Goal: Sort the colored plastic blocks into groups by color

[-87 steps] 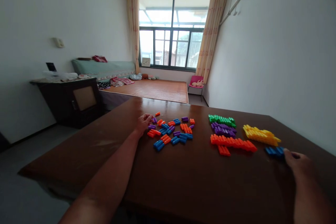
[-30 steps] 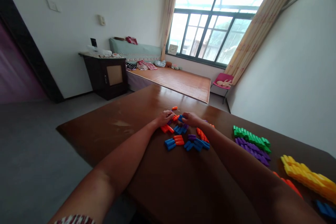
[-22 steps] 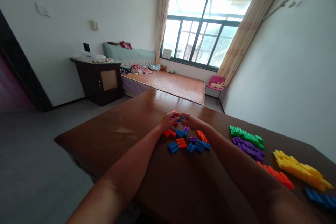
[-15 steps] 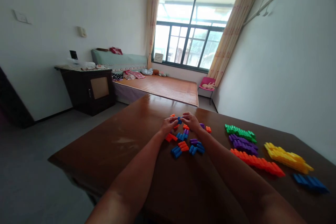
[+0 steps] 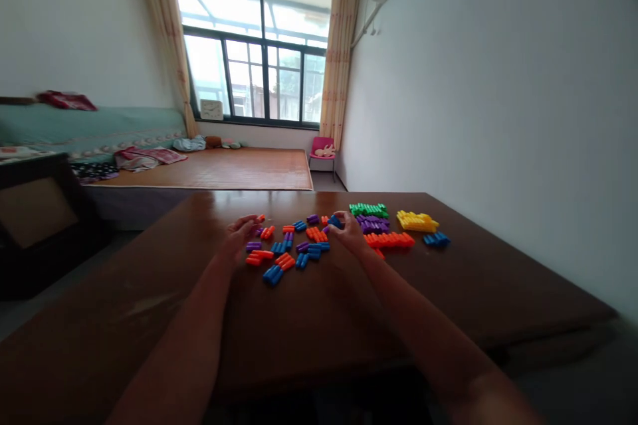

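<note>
My right hand pinches a blue plastic building block between thumb and fingers, just above the table. To its left, my left hand has its fingers slightly apart, and no held piece shows in it. An orange block is right at its fingertips; whether they touch is unclear. Between and in front of the hands lie scattered small ribbed blocks, among them blue blocks, orange blocks and a purple block. Part of an orange block beside the right fingers is hidden.
Right of my right hand, blocks lie grouped by colour on the brown table: a green row, a purple row, an orange row, a yellow group and a blue group. A bed stands beyond.
The view has turned right. My hands, close together around a blue block before, are now apart; the right one holds a blue block nearer the sorted rows.
</note>
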### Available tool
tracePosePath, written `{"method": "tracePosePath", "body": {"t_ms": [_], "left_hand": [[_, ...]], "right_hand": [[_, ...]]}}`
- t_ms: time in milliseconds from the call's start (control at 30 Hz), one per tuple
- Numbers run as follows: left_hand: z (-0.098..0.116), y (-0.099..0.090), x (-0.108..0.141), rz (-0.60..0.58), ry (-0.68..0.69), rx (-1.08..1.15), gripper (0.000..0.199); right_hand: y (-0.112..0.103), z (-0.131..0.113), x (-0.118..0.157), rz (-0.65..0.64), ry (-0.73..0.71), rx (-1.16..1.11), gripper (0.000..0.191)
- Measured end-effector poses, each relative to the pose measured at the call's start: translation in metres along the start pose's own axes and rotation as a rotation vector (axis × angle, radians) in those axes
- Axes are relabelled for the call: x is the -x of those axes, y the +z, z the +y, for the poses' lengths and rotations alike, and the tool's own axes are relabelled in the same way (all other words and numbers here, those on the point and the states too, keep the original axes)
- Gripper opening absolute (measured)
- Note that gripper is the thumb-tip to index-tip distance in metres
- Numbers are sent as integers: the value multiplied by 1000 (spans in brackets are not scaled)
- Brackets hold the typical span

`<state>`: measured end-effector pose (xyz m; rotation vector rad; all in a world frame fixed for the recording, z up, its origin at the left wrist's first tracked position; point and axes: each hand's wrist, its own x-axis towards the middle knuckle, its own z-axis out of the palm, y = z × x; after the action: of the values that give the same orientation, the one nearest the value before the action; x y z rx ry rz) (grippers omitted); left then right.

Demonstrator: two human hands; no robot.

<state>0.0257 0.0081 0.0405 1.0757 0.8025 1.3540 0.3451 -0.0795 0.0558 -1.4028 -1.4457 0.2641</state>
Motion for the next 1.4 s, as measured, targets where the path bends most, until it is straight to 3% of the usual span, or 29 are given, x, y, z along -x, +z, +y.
{"method": "tracePosePath", "body": {"t_ms": [100, 200, 300, 367, 467, 600, 767, 1100, 1233, 1400], "left_hand": [[7, -6, -5, 195, 9, -32, 17], [11, -6, -11, 284, 15, -88, 15], [5, -3, -18, 307, -16, -162, 14], [-5, 1, -20, 324, -11, -223, 13], [-19, 4, -16, 298, 30, -333, 15], [-24, 1, -11, 227, 49, -439, 23], [-26, -7, -24, 292, 60, -475, 27], [-34, -5, -25, 229, 65, -441, 23], [-35, -4, -22, 249, 102, -458, 28], [-38, -2, -17, 207, 158, -446, 31]], "right_hand": [[-91, 52, 12, 244, 75, 180, 46], [-174, 110, 25, 454, 202, 342, 46], [-227, 153, 35, 600, 345, 511, 44], [-243, 169, 38, 636, 387, 597, 41], [-244, 177, 40, 638, 378, 728, 35], [-228, 177, 37, 567, 383, 920, 33], [-218, 175, 32, 436, 355, 1081, 32], [-219, 173, 38, 409, 399, 1111, 39], [-223, 174, 43, 511, 295, 1055, 43], [-225, 178, 47, 566, 31, 951, 39]]}}
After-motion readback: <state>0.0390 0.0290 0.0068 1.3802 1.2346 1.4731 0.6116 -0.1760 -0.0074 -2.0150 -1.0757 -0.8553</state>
